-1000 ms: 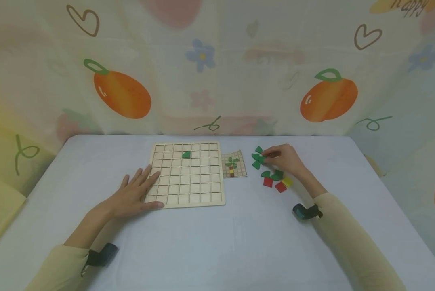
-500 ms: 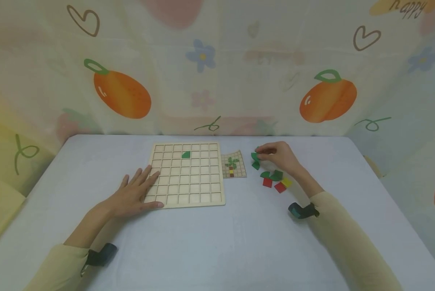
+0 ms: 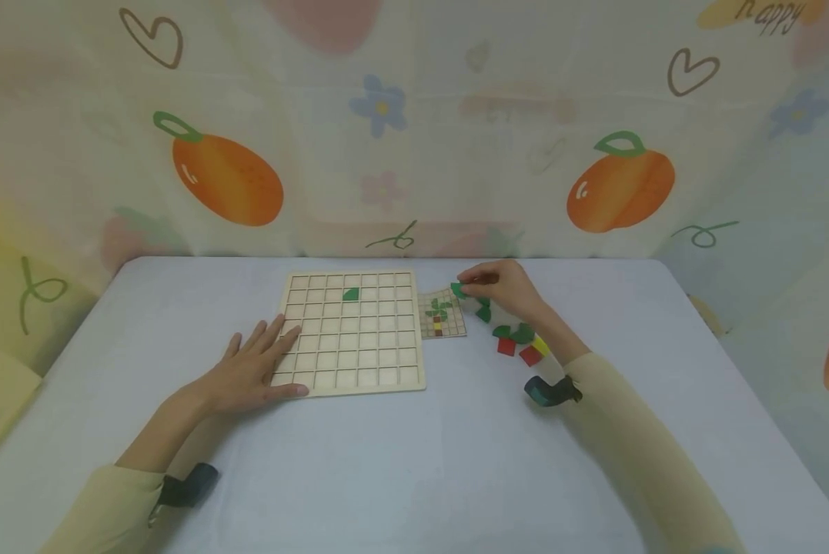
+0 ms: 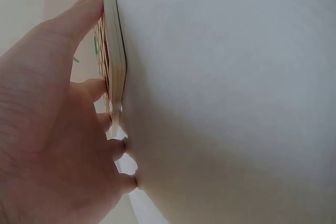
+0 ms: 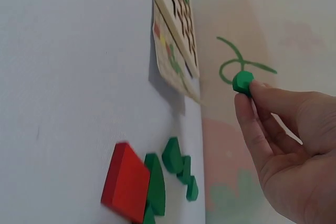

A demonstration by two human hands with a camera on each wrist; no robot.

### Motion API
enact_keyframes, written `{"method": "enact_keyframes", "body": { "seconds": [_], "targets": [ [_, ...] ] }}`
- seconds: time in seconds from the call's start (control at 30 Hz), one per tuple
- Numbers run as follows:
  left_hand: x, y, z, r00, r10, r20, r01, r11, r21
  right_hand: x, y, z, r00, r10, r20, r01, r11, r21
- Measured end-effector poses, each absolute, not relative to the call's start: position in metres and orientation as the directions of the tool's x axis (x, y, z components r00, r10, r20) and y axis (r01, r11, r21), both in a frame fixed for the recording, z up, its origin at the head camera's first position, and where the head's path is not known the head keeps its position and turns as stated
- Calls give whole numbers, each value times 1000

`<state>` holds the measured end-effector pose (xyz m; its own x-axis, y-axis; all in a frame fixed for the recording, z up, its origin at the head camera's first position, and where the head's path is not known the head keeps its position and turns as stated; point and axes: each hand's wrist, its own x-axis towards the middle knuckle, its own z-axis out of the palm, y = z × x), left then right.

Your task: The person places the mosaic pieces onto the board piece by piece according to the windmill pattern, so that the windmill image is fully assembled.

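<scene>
My left hand (image 3: pixel 244 377) lies with spread fingers on the lower left corner of a wooden grid board (image 3: pixel 379 338). In the left wrist view the thumb rests along the board's edge (image 4: pixel 116 51). One green quarter-circle piece (image 3: pixel 350 294) sits in a cell in the board's upper part. Above the pattern card's far right corner, my right hand (image 3: pixel 504 291) pinches another green piece (image 5: pixel 243 83) between thumb and fingertips, off the table. The pattern card (image 3: pixel 442 315) shows a green, red and yellow design and touches the board's right side.
Right of the card lie several loose green pieces (image 3: pixel 483 314), some partly hidden by the right hand. Nearer me are red squares (image 3: pixel 506 347), more green pieces (image 3: pixel 523 333) and a yellow piece (image 3: pixel 540 345). A printed curtain (image 3: pixel 414 169) hangs behind the white table (image 3: pixel 386 469).
My right hand has picked up a green piece from the loose pieces and moved left with it to the card's far corner. The left hand stays on the board.
</scene>
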<state>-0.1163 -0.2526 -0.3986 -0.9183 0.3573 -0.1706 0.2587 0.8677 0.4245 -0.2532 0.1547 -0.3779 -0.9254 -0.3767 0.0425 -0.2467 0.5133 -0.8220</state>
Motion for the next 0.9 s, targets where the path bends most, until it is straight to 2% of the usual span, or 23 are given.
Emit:
{"method": "enact_keyframes", "body": {
  "seconds": [0.57,0.9],
  "targets": [
    [-116,-255,-400,-920,357,-160,259,863,433,-247,103,-381,-895,-444,34,-253,445,-859],
    [-117,-255,-403,-921,354,-163,257,866,430,-251,77,-389,-868,-484,115,-348,427,-835]
  ]
}}
